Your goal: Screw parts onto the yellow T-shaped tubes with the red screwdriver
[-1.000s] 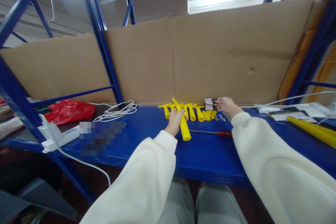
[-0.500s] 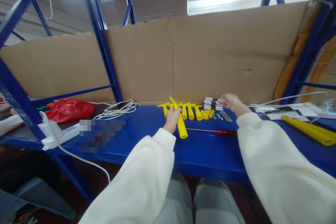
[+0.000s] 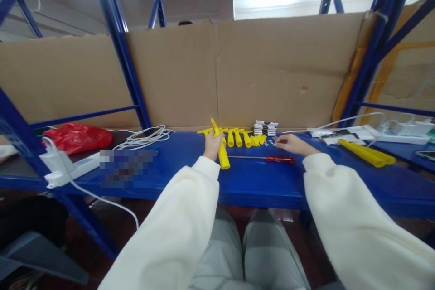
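Note:
My left hand is wrapped round a yellow cone-shaped piece, its narrow tip pointing to the cardboard and its wide end towards me. My right hand is low over the bench at the small metal parts; its fingertips are close together, and whatever they may hold is too small to make out. Between the hands lie several yellow T-shaped pieces in a row, with small yellow pieces beside them. Behind these sits a stack of white and black packets. A screwdriver with a red handle lies nearer me.
Cardboard stands along the back of the blue bench, between blue posts. At the left are a red bag, a white power strip and coiled cable. Yellow tubes lie at the right.
My right hand has come down from beside the stack of packets to the small metal parts, its fingers drawn closer together. My left hand still holds the yellow piece. The camera view has shifted right.

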Demonstrator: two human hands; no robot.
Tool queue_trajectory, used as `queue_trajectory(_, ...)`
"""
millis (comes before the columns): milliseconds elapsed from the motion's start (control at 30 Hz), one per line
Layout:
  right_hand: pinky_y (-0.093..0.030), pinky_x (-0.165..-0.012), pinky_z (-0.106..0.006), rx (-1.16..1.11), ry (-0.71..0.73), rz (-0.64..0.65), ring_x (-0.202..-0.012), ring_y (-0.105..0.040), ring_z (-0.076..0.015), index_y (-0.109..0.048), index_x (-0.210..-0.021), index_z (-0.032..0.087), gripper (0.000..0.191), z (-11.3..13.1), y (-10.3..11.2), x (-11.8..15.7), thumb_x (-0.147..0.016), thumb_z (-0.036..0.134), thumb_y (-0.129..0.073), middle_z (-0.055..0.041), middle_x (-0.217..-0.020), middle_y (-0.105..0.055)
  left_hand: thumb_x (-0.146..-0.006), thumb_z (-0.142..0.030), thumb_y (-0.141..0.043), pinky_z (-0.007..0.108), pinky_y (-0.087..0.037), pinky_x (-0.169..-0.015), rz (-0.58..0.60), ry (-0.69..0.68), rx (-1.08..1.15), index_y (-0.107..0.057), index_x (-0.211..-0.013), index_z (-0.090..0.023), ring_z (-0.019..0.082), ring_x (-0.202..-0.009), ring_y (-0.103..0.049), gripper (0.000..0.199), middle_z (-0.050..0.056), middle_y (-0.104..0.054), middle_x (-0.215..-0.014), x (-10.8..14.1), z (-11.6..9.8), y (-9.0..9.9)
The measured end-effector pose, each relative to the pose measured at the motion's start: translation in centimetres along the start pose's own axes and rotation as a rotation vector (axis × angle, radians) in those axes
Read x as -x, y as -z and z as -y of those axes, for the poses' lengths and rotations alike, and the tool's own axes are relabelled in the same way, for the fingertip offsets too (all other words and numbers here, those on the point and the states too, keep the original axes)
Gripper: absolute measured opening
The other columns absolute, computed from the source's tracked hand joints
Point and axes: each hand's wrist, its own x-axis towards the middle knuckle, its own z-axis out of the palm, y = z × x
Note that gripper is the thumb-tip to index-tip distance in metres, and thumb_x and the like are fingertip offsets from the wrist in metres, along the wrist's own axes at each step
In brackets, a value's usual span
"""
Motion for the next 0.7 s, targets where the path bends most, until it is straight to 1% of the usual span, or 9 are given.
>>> queue_trajectory(133, -0.053, -0.078, -0.036, -0.057, -0.006, 0.134, -0.078, -0.068, -0.0251, -0.075, -0.071, 0.021, 0.027, 0.7, 0.0, 0.8, -0.07, 0.047, -0.075, -0.0049, -0.077, -0.074, -0.076, -0.006, -0.058, 0.023, -0.041, -0.045, -0.011, 0.008, 0.016, -0.058, -0.079, -0.017, 0.012, -0.038, -0.05, 0.011, -0.007, -0.05, -0.047, 0.0, 0.1, 0.2)
queue_trajectory(200, -0.053, -0.079, -0.036, -0.072, 0.014, 0.168, -0.08, -0.068, -0.026, -0.077, -0.072, 0.022, 0.029, 1.1, -0.1, 1.0, -0.066, 0.05, -0.078, -0.0052, -0.08, -0.075, -0.075, -0.006, -0.059, 0.024, -0.042, -0.046, -0.015, 0.014, 0.006, -0.06, -0.081, -0.016, 0.013, -0.038, -0.052, 0.011, -0.006, -0.051, -0.047, -0.1, 0.0, 0.2)
queue_trajectory(333, -0.053, -0.082, -0.037, -0.085, 0.057, 0.17, -0.084, -0.068, -0.0274, -0.078, -0.076, 0.022, 0.038, 1.4, -0.4, 1.2, -0.065, 0.059, -0.078, -0.0057, -0.084, -0.077, -0.074, -0.006, -0.062, 0.023, -0.042, -0.045, -0.016, 0.018, 0.0, -0.059, -0.078, -0.016, 0.013, -0.038, -0.052, 0.012, -0.006, -0.052, -0.047, 0.0, 0.0, 0.3)
queue_trajectory(433, -0.053, -0.082, -0.038, -0.096, 0.039, 0.146, -0.084, -0.068, -0.0279, -0.078, -0.076, 0.021, 0.044, 1.4, -0.6, 1.2, -0.067, 0.065, -0.075, -0.0072, -0.085, -0.077, -0.076, -0.005, -0.062, 0.022, -0.04, -0.045, -0.021, 0.015, 0.008, -0.057, -0.077, -0.017, 0.012, -0.037, -0.051, 0.013, -0.006, -0.053, -0.049, 0.0, -0.1, 0.3)
queue_trajectory(533, -0.053, -0.084, -0.037, -0.118, 0.03, 0.19, -0.089, -0.069, -0.0283, -0.079, -0.081, 0.021, 0.046, 1.5, -0.4, 1.3, -0.068, 0.065, -0.074, -0.0073, -0.089, -0.077, -0.078, -0.004, -0.059, 0.022, -0.04, -0.045, -0.026, 0.012, -0.006, -0.057, -0.078, -0.017, 0.011, -0.037, -0.05, 0.013, -0.007, -0.052, -0.049, -0.1, -0.1, 0.4)
queue_trajectory(633, -0.053, -0.088, -0.035, -0.108, 0.036, 0.268, -0.097, -0.069, -0.0291, -0.081, -0.087, 0.024, 0.043, 1.8, 0.1, 1.7, -0.063, 0.059, -0.08, -0.0061, -0.098, -0.078, -0.078, -0.005, -0.059, 0.023, -0.041, -0.046, -0.023, 0.009, -0.031, -0.058, -0.079, -0.016, 0.011, -0.038, -0.05, 0.011, -0.007, -0.051, -0.048, -0.1, 0.0, 0.4)
queue_trajectory(700, -0.052, -0.091, -0.035, -0.093, 0.047, 0.292, -0.101, -0.069, -0.0296, -0.081, -0.087, 0.026, 0.04, 1.9, 0.3, 1.9, -0.061, 0.055, -0.083, -0.0053, -0.101, -0.078, -0.078, -0.005, -0.059, 0.023, -0.042, -0.047, -0.017, -0.005, -0.033, -0.059, -0.079, -0.015, 0.012, -0.039, -0.051, 0.01, -0.007, -0.051, -0.049, -0.1, 0.1, 0.4)
